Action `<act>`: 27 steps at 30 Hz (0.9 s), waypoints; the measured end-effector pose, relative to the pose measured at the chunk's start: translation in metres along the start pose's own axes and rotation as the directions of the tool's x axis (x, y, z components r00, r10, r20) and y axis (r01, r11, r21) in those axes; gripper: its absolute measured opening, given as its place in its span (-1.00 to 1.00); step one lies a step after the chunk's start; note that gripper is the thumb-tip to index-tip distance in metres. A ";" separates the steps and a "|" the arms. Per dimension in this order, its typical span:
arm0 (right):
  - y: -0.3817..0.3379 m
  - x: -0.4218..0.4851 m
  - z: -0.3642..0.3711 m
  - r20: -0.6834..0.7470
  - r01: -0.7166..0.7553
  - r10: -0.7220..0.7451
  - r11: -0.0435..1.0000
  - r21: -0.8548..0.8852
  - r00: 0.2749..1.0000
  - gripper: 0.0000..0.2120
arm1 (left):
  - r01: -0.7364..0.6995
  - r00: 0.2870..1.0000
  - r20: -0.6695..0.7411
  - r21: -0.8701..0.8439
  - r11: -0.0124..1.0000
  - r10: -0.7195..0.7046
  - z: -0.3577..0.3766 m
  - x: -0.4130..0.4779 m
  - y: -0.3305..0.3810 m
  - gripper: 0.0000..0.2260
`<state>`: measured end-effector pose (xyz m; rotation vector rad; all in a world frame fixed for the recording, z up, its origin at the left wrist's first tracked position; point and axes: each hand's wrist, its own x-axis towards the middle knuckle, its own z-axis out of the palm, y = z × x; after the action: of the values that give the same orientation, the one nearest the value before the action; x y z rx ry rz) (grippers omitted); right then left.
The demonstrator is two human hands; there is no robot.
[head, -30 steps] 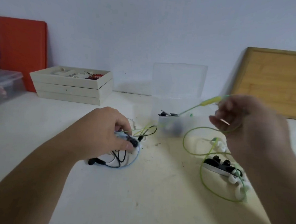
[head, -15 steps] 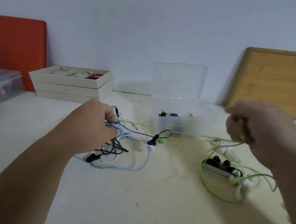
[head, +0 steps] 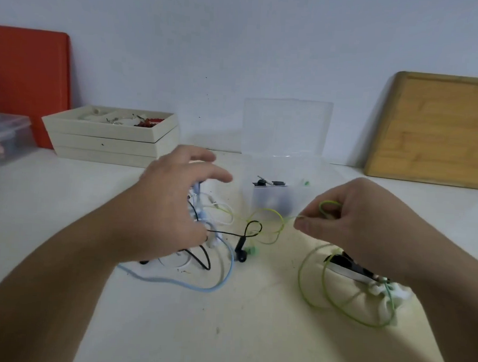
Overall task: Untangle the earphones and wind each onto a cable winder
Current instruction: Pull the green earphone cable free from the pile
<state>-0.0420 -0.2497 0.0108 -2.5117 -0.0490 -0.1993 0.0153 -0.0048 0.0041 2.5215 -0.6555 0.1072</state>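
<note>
A tangle of earphone cables lies mid-table: a pale blue cable (head: 199,285), a black cable (head: 250,227) with a black earbud (head: 241,254), a white one (head: 224,221) and a lime green cable (head: 336,307). My left hand (head: 170,205) hovers over the tangle with fingers spread; the blue and black cables run under its palm, and whether it holds them is hidden. My right hand (head: 349,222) pinches the green cable, a small loop standing above its fingers. Black and white cable winders (head: 349,267) lie under my right wrist.
An open clear plastic box (head: 283,183) with small parts stands behind the tangle. Stacked cream trays (head: 109,141) sit back left, beside an orange board (head: 27,78) and a clear bin (head: 5,135). A wooden tray (head: 440,130) leans on the wall at right.
My left hand has opened its fingers and lifted over the tangle. My right hand moved left toward the middle, still pinching the green cable, which now loops slack on the table.
</note>
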 end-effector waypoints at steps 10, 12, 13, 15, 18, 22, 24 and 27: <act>-0.007 -0.004 -0.002 -0.002 0.083 -0.086 0.955 0.285 0.996 -0.79 | -0.113 0.981 -0.182 -0.249 0.962 0.068 0.037 0.005 0.018 -0.90; -0.008 -0.003 -0.002 -0.025 0.041 -0.034 0.947 0.320 0.999 -0.76 | -0.070 0.985 -0.174 -0.391 0.918 0.001 0.035 0.006 0.018 -0.89; -0.007 -0.001 -0.002 -0.038 0.006 0.008 0.938 0.347 0.999 -0.72 | -0.052 0.984 -0.177 -0.450 0.892 -0.032 0.033 0.007 0.018 -0.89; -0.005 0.003 0.002 -0.061 -0.044 0.083 0.876 0.479 0.995 -0.67 | -0.022 0.981 -0.176 -0.535 0.844 -0.085 0.030 0.007 0.018 -0.87; -0.002 0.007 0.008 -0.024 -0.091 0.159 0.678 0.730 0.987 -0.55 | 0.012 0.984 -0.135 -0.594 0.805 -0.114 0.030 0.007 0.020 -0.85; -0.006 0.006 0.013 0.046 -0.079 0.075 0.545 0.835 0.996 -0.68 | 0.024 0.981 -0.143 -0.594 0.804 -0.135 0.030 0.007 0.020 -0.87; -0.004 0.006 0.018 0.044 -0.076 0.070 0.546 0.835 0.997 -0.51 | 0.024 0.981 -0.142 -0.594 0.804 -0.134 0.030 0.007 0.020 -0.88; -0.006 0.006 0.027 0.048 -0.069 0.051 0.586 0.807 0.998 -0.41 | 0.031 0.984 -0.125 -0.588 0.808 -0.128 0.031 0.006 0.021 -0.90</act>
<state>-0.0327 -0.2292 -0.0070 -1.5730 -0.0482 -0.0867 0.0091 -0.0395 -0.0114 1.9111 -0.4294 0.0617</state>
